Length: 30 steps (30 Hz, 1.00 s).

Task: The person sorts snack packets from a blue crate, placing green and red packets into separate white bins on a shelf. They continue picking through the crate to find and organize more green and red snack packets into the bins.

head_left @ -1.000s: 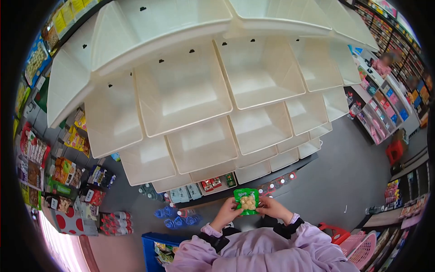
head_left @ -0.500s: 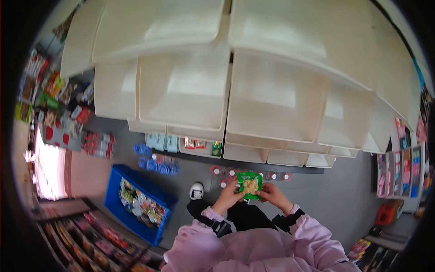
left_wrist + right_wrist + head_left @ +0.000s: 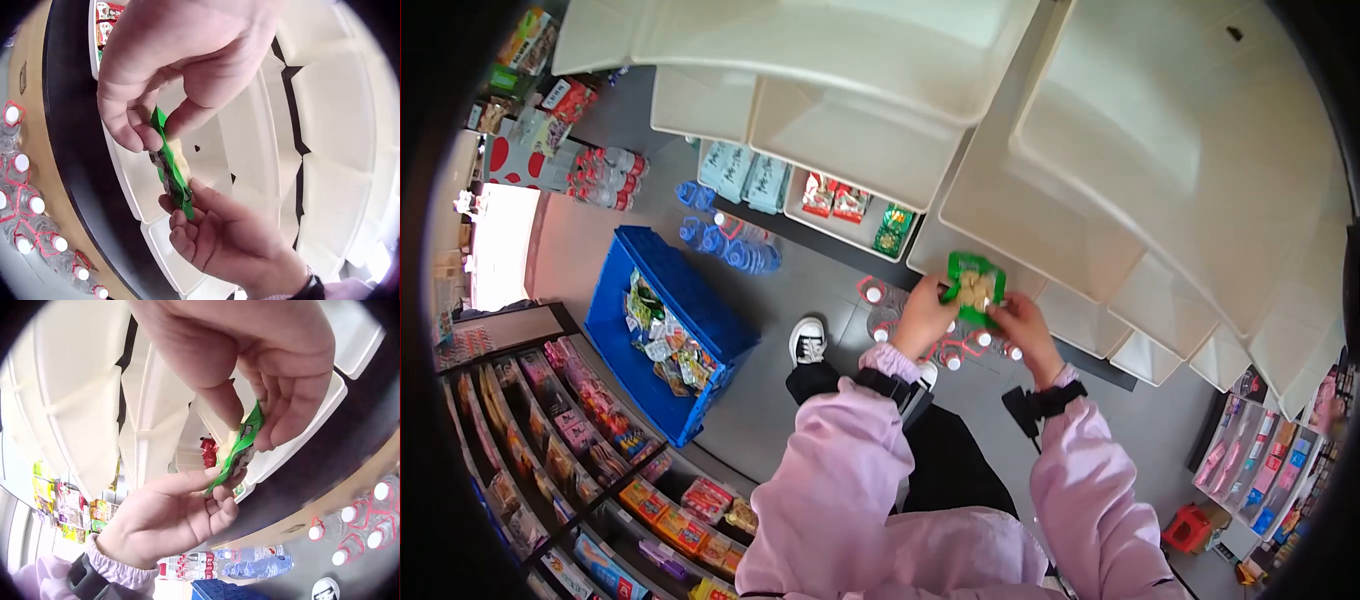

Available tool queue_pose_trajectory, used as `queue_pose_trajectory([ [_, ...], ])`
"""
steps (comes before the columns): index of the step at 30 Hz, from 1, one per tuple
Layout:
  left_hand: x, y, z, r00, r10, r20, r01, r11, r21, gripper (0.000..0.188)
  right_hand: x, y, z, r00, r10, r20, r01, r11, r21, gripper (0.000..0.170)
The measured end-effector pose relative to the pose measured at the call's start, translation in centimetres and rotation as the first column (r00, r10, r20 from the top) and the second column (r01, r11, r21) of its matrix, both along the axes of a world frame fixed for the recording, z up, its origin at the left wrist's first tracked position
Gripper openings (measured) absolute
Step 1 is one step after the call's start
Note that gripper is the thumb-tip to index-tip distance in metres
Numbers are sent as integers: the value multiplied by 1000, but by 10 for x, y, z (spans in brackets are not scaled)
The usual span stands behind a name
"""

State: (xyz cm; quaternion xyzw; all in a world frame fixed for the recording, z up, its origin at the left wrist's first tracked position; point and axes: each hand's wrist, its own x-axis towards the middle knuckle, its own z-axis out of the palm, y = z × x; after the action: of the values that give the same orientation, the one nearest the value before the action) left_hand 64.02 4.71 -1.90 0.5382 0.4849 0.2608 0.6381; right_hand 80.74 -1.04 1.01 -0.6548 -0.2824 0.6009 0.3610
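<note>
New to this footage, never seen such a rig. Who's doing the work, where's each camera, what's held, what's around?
No machine here: the work is done by a person's bare hands, the left hand and the right hand. The widest picture comes from a camera worn on the head, looking forward and down. The two closer ones come from cameras on each wrist; in each, that wrist's own hand enters from the top and the other shows below.

Both hands hold one green packet between thumb and fingers. In front are white bins; red packs lie in one. On the floor stand bottles and a blue crate.
</note>
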Motion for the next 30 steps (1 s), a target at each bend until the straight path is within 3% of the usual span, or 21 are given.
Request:
queue_pose_trajectory([
  [3,12,18,-10,977,20,-212,8,991,131,41,15,23,-33,957,142,254,-152,988,22,28],
  [6,21,31,-8,955,-13,-297,66,984,168,38,14,39,-51,960,59,274,-59,998,-8,24],
  [9,36,33,-27,938,79,-336,-14,981,192,28,23,48,-89,865,175,470,-186,982,-24,23],
  [12,43,45,-18,942,56,-332,-29,996,88,33,29,59,-101,934,196,299,-138,969,-204,24],
  [13,46,48,-23,936,99,-338,-73,993,88,35,31,63,-105,935,202,291,-148,969,-195,22],
  [15,52,53,-34,920,173,-351,-153,985,85,40,25,67,-115,988,62,138,-62,998,-4,19],
  [18,58,57,-47,952,293,-88,-283,952,119,43,25,69,-107,999,-47,25,45,998,48,27],
  [20,51,52,-32,968,226,-113,-214,971,105,30,12,66,-89,988,-151,24,149,985,83,40],
  [21,47,47,-28,970,194,-148,-175,976,131,32,15,61,-80,991,-17,136,7,997,76,52],
  [23,41,31,-43,965,205,-161,-161,956,247,35,4,45,-64,971,-51,234,12,986,166,49],
  [26,6,-7,-19,979,199,42,-203,947,250,31,-23,17,-47,948,-72,309,-21,958,286,45],
  [30,-80,-51,-6,981,127,146,-126,992,-15,27,-85,-15,-25,974,-54,221,1,972,235,41],
])
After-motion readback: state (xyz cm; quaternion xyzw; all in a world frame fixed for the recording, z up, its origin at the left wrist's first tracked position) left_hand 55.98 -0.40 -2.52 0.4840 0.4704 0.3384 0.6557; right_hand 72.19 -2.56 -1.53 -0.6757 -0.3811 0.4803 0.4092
